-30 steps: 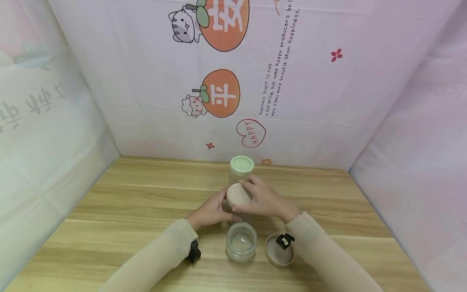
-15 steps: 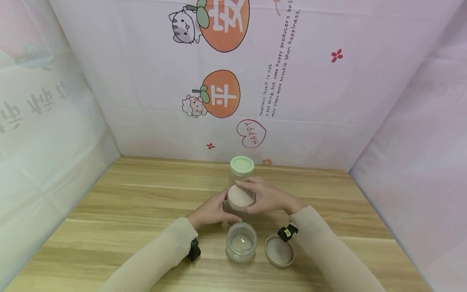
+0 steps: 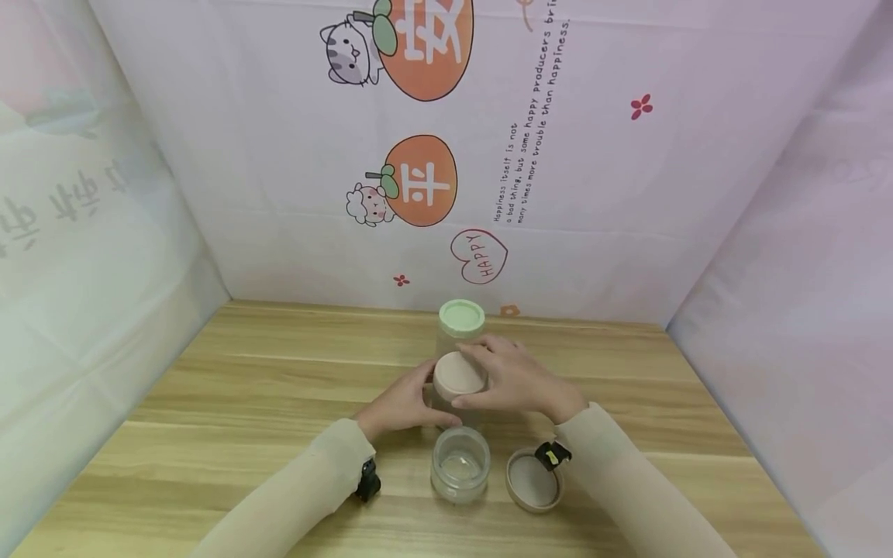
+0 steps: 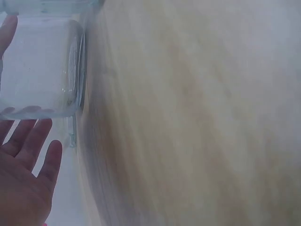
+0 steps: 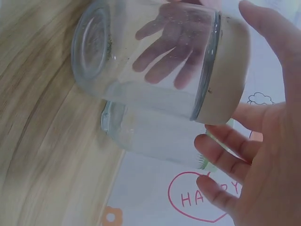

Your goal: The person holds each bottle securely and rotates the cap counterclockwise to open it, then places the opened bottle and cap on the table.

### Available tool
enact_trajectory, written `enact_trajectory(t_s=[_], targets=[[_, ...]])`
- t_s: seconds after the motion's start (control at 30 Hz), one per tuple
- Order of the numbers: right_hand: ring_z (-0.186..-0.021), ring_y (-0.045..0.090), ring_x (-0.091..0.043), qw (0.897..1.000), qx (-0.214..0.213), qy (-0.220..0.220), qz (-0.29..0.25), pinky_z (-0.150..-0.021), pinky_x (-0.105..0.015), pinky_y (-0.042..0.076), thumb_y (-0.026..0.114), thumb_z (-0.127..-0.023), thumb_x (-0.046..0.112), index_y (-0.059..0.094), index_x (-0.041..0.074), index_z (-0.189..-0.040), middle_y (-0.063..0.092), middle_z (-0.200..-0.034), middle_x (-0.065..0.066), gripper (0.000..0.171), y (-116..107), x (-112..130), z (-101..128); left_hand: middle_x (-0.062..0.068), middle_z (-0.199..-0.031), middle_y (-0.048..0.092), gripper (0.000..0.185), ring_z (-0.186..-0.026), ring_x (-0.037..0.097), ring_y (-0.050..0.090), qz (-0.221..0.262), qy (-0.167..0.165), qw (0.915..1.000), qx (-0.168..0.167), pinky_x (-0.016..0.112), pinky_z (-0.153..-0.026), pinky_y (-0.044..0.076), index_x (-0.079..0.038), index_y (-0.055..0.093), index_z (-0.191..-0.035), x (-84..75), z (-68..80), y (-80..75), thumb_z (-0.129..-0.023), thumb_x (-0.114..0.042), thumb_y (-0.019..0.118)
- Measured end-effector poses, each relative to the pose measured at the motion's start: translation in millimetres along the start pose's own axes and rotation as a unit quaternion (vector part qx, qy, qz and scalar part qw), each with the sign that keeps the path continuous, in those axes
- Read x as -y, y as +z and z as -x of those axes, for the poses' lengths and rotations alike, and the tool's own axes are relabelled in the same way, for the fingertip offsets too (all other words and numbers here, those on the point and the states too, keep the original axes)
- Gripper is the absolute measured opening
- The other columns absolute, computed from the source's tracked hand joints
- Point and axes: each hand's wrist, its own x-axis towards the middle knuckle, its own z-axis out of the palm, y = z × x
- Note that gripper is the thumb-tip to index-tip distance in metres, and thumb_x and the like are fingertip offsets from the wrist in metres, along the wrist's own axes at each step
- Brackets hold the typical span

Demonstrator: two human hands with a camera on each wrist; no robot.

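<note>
On the wooden table [image 3: 265, 387], enclosed by a printed cloth backdrop [image 3: 279, 194] with cartoon fruit and lettering, three clear jars stand in a line running away from me at the centre. The middle jar [image 3: 446, 403] is the one in hand: it stands upright on the table, between the far jar and the near one, and carries a beige lid [image 3: 458, 375]. My right hand [image 3: 519, 380] sits over that lid from the right, fingers and thumb curled round its rim; the right wrist view confirms the fingertips on the lid's edge. My left hand [image 3: 403, 404] wraps the glass body of the same jar from the left, thumb towards me; the right wrist view shows its fingers through the glass, pressed against the far wall. The left wrist view is blurred and shows only the palm beside clear glass. Just behind the held jar stands a taller jar with a green lid [image 3: 461, 316], closed, close to my right fingertips. Just in front stands an open jar [image 3: 460, 465], with no lid, upright. To its right, near my right sleeve, a second beige lid [image 3: 533, 490] lies inside-up on the wood, apart from the open jar.
</note>
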Motion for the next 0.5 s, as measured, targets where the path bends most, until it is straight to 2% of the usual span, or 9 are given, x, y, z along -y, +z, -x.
enact_trajectory(t_s=[0.17, 0.33, 0.5], targets=[[-0.119, 0.052, -0.025, 0.999, -0.017, 0.016, 0.028, -0.102, -0.053, 0.039, 0.063, -0.075, 0.082, 0.051, 0.017, -0.147, 0.054, -0.134, -0.009, 0.098, 1.9, 0.5, 1.4, -0.014, -0.138, 0.052, 0.086, -0.125, 0.013, 0.051, -0.008, -0.031, 0.9994, -0.011, 0.044, -0.106, 0.042, -0.028, 0.043, -0.144, -1.1, 2.8, -2.9, -0.074, -0.045, 0.089], [-0.109, 0.055, -0.023, 0.999, -0.035, 0.015, 0.038, -0.095, -0.052, 0.044, 0.064, -0.075, 0.082, 0.056, 0.015, -0.141, 0.057, -0.125, -0.007, 0.094, 5.1, 3.7, -0.5, -0.014, -0.138, 0.053, 0.085, -0.124, 0.013, 0.053, -0.016, -0.028, 0.9994, -0.008, 0.043, -0.105, 0.043, -0.028, 0.044, -0.145, -3.4, 3.3, -5.1, -0.074, -0.045, 0.089], [-0.104, 0.053, -0.019, 0.999, -0.044, 0.003, 0.024, -0.086, -0.041, 0.048, 0.071, -0.076, 0.074, 0.060, 0.012, -0.134, 0.057, -0.120, -0.005, 0.086, 9.5, 4.2, -3.3, -0.015, -0.137, 0.053, 0.083, -0.123, 0.012, 0.053, -0.017, -0.029, 0.9995, -0.001, 0.043, -0.104, 0.044, -0.029, 0.043, -0.145, -5.1, 4.2, -6.9, -0.076, -0.042, 0.088]])
